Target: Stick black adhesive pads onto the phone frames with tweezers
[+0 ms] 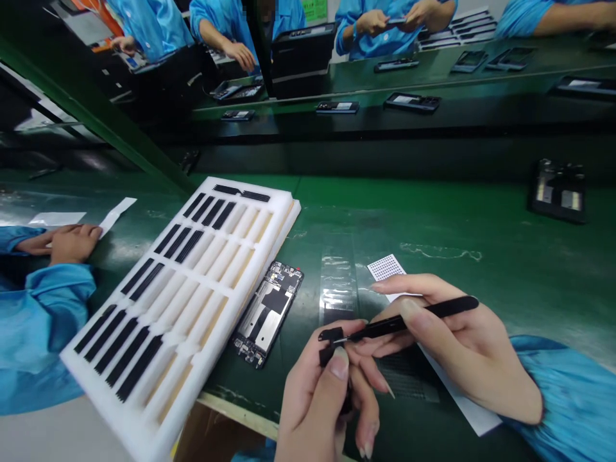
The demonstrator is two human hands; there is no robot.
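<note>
The green counter (366, 192) is supporting all items in the work area. The white foam tray (137, 427) is lying obliquely on it, left of the hands; its slots are partly holding thin black strips (139, 362). The right hand (462, 340) is grasping a black tweezer-like tool between thumb and fingers. The left hand (320, 398) is pinching a small black part between thumb and fingers. The white sheet (469, 401) is lying partly beneath the right hand, its dotted end showing beyond the fingers. The opened phone unit (268, 314) is resting just beside the tray's right edge, exposing its circuitry. The tweezer-like tool (433, 311) is pointing leftward, its tip meeting the part. The black part (330, 350) is remaining within the left hand's grip, above the counter.
</note>
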